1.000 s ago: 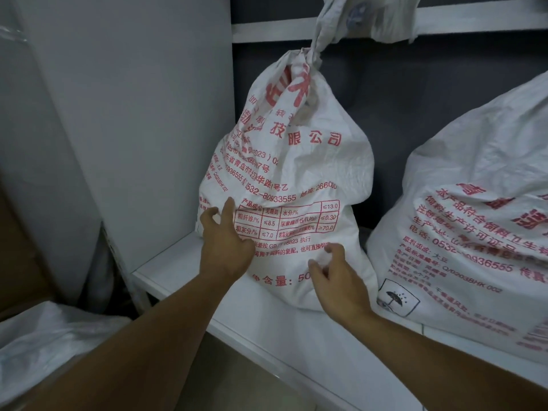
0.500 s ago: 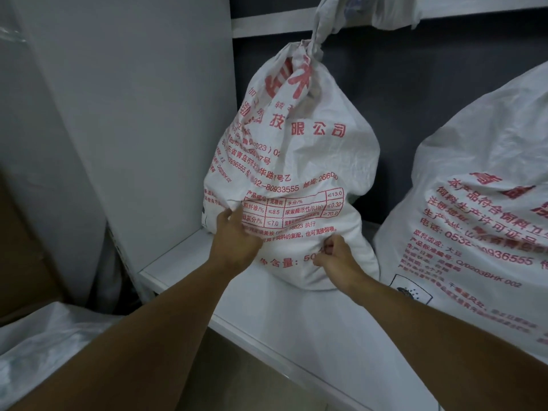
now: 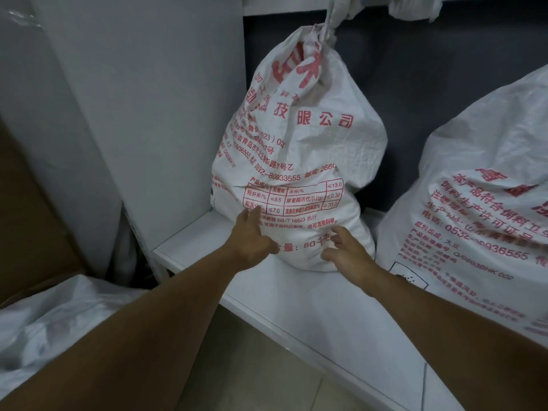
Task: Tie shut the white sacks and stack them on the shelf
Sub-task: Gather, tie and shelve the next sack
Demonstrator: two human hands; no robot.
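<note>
A white sack with red print [image 3: 299, 149] stands upright on the white shelf [image 3: 311, 295], its neck knotted at the top [image 3: 326, 31]. It sits against the shelf's left wall. My left hand [image 3: 252, 238] lies with straight fingers against the sack's lower front. To its right, my right hand [image 3: 347, 250] has spread, relaxed fingers at the sack's bottom edge; contact is unclear. A second white sack [image 3: 480, 209] stands on the shelf to the right, close beside the first.
A white side panel [image 3: 142, 108] bounds the shelf on the left, a dark back wall [image 3: 415, 84] behind. A higher shelf edge [image 3: 281, 7] crosses the top. Another white sack [image 3: 44, 327] lies low at the left, beside brown cardboard [image 3: 26, 226].
Both hands gripped the sack's lower front half a second ago. Their fingers have since opened and the hands have drawn slightly back. The sack stands a little deeper on the shelf.
</note>
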